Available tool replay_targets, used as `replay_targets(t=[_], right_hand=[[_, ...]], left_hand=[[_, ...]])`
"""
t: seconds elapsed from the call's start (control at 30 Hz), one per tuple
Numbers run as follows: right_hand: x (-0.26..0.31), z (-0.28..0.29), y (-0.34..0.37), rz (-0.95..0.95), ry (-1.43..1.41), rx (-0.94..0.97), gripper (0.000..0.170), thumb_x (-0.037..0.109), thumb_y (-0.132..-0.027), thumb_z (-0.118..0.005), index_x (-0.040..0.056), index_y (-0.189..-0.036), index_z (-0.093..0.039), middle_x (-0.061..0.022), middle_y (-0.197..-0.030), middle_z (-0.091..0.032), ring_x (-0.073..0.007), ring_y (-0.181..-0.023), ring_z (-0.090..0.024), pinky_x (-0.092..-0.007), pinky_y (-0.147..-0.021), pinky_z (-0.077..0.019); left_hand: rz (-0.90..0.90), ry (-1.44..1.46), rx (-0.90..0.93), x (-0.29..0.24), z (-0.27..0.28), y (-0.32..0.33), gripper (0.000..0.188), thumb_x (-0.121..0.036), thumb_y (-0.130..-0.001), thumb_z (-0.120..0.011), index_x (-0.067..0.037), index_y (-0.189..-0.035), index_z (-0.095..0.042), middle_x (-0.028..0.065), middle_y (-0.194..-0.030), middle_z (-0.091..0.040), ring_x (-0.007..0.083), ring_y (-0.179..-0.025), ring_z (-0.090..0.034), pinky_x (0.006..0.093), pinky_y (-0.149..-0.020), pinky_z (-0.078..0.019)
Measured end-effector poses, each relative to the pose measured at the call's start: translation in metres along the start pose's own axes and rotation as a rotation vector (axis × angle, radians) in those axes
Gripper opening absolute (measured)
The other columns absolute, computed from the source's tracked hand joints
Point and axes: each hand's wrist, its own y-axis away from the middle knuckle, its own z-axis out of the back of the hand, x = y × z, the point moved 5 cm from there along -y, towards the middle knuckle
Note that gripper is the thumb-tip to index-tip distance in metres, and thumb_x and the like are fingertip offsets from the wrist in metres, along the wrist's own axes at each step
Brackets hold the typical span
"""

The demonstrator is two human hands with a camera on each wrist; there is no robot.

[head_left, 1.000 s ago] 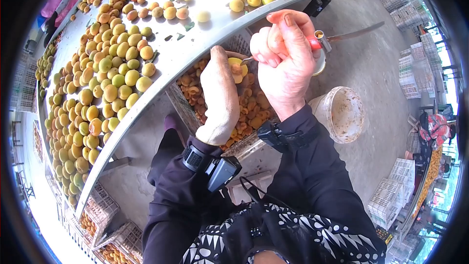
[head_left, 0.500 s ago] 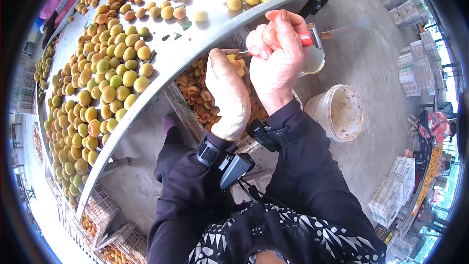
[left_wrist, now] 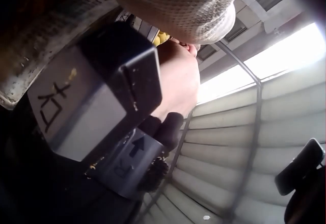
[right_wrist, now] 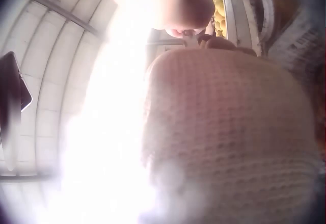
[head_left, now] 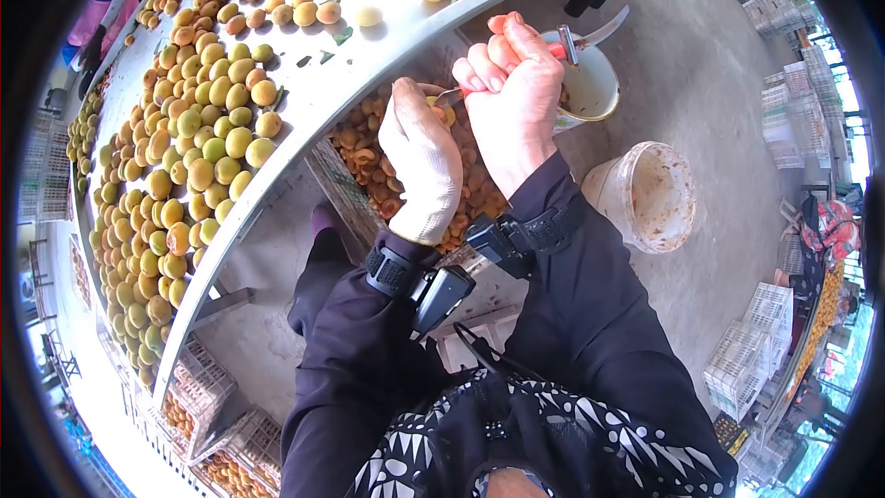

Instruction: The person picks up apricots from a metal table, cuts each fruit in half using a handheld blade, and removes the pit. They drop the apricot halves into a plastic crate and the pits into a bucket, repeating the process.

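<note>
In the head view my left hand (head_left: 424, 162), in a white knit glove, holds a yellow apricot (head_left: 443, 116), partly hidden by its fingers. Close beside it, my bare right hand (head_left: 516, 111) grips a red-handled metal tool (head_left: 557, 51). A thin metal tip reaches from that fist to the fruit, while a bracket and a curved blade stick out past the other side. Below both hands lies a crate (head_left: 346, 189) of halved apricots. The glove covers much of the right wrist view, and the left wrist view shows little of the fruit.
A metal-edged table (head_left: 304, 143) heaped with whole apricots (head_left: 198, 175) curves along the left and top. On the floor to the right stand a white bucket (head_left: 604, 74) and a stained bucket (head_left: 654, 194). Stacked plastic crates (head_left: 751, 351) are farther right.
My right hand has shifted left and slightly up, with the tool's blade swinging upward. The gloved hand has turned, leaving less of the apricot visible. The head view has shifted slightly.
</note>
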Motion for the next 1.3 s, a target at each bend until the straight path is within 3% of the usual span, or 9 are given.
replay_targets(t=[0.3,0.5,0.57,0.8,0.9,1.0,1.1,1.17,1.3], right_hand=[[-0.001,0.017,-0.009,-0.102,-0.099,0.006,0.019,0.021,-0.097,-0.055,0.0063,-0.085,-0.054,0.0055,-0.053,-0.025,-0.0092,-0.045,-0.025,-0.0285,-0.051,-0.0278],[-0.002,0.020,-0.008,-0.123,-0.123,0.010,0.019,0.021,-0.097,-0.055,0.0077,-0.084,-0.052,0.0060,-0.053,-0.024,-0.0092,-0.045,-0.024,-0.0282,-0.053,-0.0278],[-0.002,0.021,-0.008,-0.118,-0.113,0.006,0.019,0.022,-0.098,-0.055,0.0084,-0.085,-0.051,0.0056,-0.053,-0.024,-0.0090,-0.045,-0.024,-0.0278,-0.054,-0.0280],[-0.001,0.024,-0.011,-0.130,-0.143,0.000,0.020,0.023,-0.098,-0.055,0.0082,-0.085,-0.051,0.0057,-0.053,-0.024,-0.0088,-0.046,-0.024,-0.0272,-0.054,-0.0280],[-0.001,0.027,-0.013,-0.150,-0.172,-0.001,0.021,0.023,-0.097,-0.057,0.0080,-0.084,-0.051,0.0060,-0.053,-0.025,-0.0087,-0.046,-0.024,-0.0270,-0.054,-0.0279],[0.000,0.026,-0.014,-0.156,-0.181,0.029,0.020,0.023,-0.096,-0.058,0.0077,-0.083,-0.052,0.0062,-0.053,-0.026,-0.0085,-0.046,-0.024,-0.0270,-0.053,-0.0277],[-0.001,0.027,-0.014,-0.167,-0.177,0.013,0.020,0.022,-0.096,-0.058,0.0074,-0.083,-0.053,0.0063,-0.053,-0.026,-0.0082,-0.045,-0.024,-0.0268,-0.053,-0.0275],[-0.002,0.029,-0.016,-0.177,-0.218,0.026,0.019,0.021,-0.095,-0.059,0.0070,-0.083,-0.053,0.0062,-0.052,-0.026,-0.0084,-0.044,-0.025,-0.0271,-0.053,-0.0277],[0.006,0.020,-0.021,-0.133,-0.291,0.034,0.019,0.017,-0.093,-0.062,0.0036,-0.080,-0.058,0.0065,-0.050,-0.028,-0.0089,-0.043,-0.026,-0.0258,-0.050,-0.0292]], left_hand=[[0.189,-0.060,0.172,0.009,-0.003,-0.009,0.037,-0.024,-0.101,-0.038,0.002,-0.085,-0.060,0.0096,-0.062,-0.053,0.0153,-0.058,-0.050,0.0301,-0.055,-0.0398],[0.000,-0.176,0.283,0.018,-0.005,-0.016,0.016,-0.008,-0.096,-0.044,0.001,-0.088,-0.054,0.0147,-0.072,-0.061,0.0207,-0.064,-0.058,0.0345,-0.058,-0.0455],[0.074,0.094,0.323,0.027,-0.007,-0.019,0.040,-0.045,-0.097,-0.048,-0.009,-0.085,-0.058,0.0010,-0.077,-0.057,0.0066,-0.056,-0.050,0.0198,-0.043,-0.0347],[0.050,0.097,0.366,0.019,-0.009,-0.021,0.033,-0.039,-0.096,-0.049,-0.009,-0.086,-0.058,0.0004,-0.078,-0.058,0.0056,-0.058,-0.049,0.0186,-0.043,-0.0349],[0.131,0.062,0.407,0.020,-0.010,-0.021,0.035,-0.041,-0.098,-0.049,-0.009,-0.088,-0.059,0.0000,-0.078,-0.057,0.0056,-0.058,-0.048,0.0185,-0.044,-0.0353],[0.033,0.095,0.431,0.012,-0.011,-0.018,0.038,-0.044,-0.099,-0.048,-0.008,-0.089,-0.059,-0.0003,-0.077,-0.056,0.0058,-0.058,-0.048,0.0185,-0.044,-0.0354],[0.086,0.058,0.432,0.012,-0.009,-0.020,0.042,-0.047,-0.099,-0.048,-0.008,-0.089,-0.059,-0.0003,-0.076,-0.056,0.0059,-0.058,-0.049,0.0184,-0.044,-0.0355],[0.263,0.129,0.437,0.013,-0.008,-0.017,0.043,-0.047,-0.100,-0.047,-0.007,-0.089,-0.060,0.0001,-0.077,-0.056,0.0056,-0.060,-0.050,0.0188,-0.044,-0.0357],[0.082,0.108,0.418,0.005,-0.006,-0.025,0.045,-0.047,-0.102,-0.045,-0.005,-0.092,-0.061,0.0008,-0.077,-0.057,0.0059,-0.065,-0.053,0.0183,-0.046,-0.0384]])
